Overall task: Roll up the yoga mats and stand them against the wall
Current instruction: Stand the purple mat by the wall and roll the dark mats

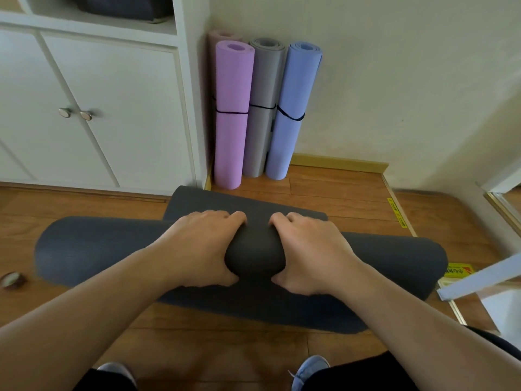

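Note:
A dark grey yoga mat (98, 246) lies rolled across the wooden floor, with a short flat tail of it showing beyond the roll toward the wall. My left hand (203, 246) and my right hand (310, 255) grip the middle of the roll side by side, fingers curled over its far side and thumbs on the near side. Against the wall in the corner stand three rolled mats, each with a dark band around it: purple (231, 117), grey (262, 108) and blue (293, 108). A pinkish roll (222, 35) shows behind the purple one.
A white cabinet (112, 108) with two round knobs fills the left. A roll of tape (12, 279) lies on the floor at the far left. A yellow packet (458, 270) and a pale bar (479, 280) sit at the right. My shoes (310, 368) are at the bottom.

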Demonstrator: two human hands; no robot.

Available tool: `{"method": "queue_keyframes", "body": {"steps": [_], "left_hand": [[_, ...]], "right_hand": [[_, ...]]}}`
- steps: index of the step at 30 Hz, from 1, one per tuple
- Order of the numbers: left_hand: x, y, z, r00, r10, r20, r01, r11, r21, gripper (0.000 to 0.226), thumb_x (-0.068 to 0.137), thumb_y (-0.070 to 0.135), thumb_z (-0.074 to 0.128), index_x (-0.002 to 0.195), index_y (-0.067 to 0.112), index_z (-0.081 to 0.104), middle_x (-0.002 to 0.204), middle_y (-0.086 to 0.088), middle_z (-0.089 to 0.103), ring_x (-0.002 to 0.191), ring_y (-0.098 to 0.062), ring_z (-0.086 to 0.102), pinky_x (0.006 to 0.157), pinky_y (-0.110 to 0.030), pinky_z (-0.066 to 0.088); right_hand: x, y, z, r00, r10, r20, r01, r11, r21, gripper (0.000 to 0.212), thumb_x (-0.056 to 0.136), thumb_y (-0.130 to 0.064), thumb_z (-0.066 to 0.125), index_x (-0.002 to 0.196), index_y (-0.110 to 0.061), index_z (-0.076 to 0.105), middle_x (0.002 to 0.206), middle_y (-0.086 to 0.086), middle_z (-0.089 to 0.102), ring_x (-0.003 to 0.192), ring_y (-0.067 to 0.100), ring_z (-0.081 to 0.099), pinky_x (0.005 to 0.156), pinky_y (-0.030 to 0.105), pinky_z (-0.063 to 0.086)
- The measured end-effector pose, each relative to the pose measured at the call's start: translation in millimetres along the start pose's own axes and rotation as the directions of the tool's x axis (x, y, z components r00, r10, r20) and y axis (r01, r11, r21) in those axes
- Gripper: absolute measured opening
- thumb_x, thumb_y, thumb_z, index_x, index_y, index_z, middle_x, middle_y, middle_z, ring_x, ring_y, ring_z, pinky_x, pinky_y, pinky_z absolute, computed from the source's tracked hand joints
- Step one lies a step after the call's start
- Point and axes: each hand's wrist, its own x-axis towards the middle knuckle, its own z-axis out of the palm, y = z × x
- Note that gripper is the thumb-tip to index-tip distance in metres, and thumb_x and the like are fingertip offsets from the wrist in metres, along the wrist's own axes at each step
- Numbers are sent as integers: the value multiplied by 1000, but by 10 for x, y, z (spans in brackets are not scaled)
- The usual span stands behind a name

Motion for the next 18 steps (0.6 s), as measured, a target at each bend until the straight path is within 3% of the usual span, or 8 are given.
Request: {"method": "queue_keyframes", "body": {"steps": [4, 7, 10, 12, 15, 18], "left_hand": [[-2, 98, 189, 993, 58, -101, -37, 979, 199, 121, 63, 75, 82, 156, 29, 20, 146, 6, 41, 133, -19, 45, 115, -38, 40], [48, 141, 226, 992, 59, -115, -35, 979, 202, 105, 67, 68, 84, 147, 28, 29, 136, 8, 55, 122, -17, 56, 104, -36, 48], [43, 129, 181, 996, 35, -80, -24, 991, 128, 87, 70, 67, 83, 134, 31, 35, 123, 10, 61, 109, -14, 61, 90, -33, 52], [41, 107, 128, 1000, 11, -27, -9, 998, 67, 86, 70, 69, 83, 133, 34, 36, 121, 13, 61, 106, -12, 61, 89, -33, 54], [44, 64, 84, 998, -22, 66, 21, 1000, 10, 89, 70, 71, 83, 137, 36, 36, 124, 14, 59, 109, -12, 59, 94, -35, 54], [4, 72, 147, 1000, -10, 24, 10, 1000, -8, 98, 69, 72, 82, 145, 37, 31, 136, 14, 53, 121, -12, 54, 106, -36, 49]], "right_hand": [[0, 38, -72, 997, 43, 68, -49, 995, 86, 83, 68, -65, 86, 134, -35, 47, 112, -11, 63, 99, 16, 63, 86, 41, 58], [-35, 15, -32, 993, 27, 114, -40, 992, 116, 84, 66, -66, 85, 133, -37, 44, 110, -13, 63, 98, 14, 64, 85, 41, 58], [-85, -40, 23, 998, -18, 64, 19, 1000, -9, 106, 67, -66, 87, 149, -31, 28, 134, -3, 53, 121, 23, 57, 103, 44, 52], [-96, -87, 48, 999, -35, 31, 39, 992, -119, 121, 66, -66, 90, 156, -25, 20, 145, 4, 44, 132, 28, 48, 112, 46, 44], [-65, -98, 73, 998, -63, -12, 62, 992, -112, 106, 69, -60, 90, 149, -23, 31, 134, 3, 53, 122, 26, 56, 100, 42, 49], [-39, -60, 50, 998, -62, -32, 60, 995, -74, 90, 71, -62, 86, 139, -25, 41, 119, -2, 61, 107, 22, 62, 88, 40, 55]]}}
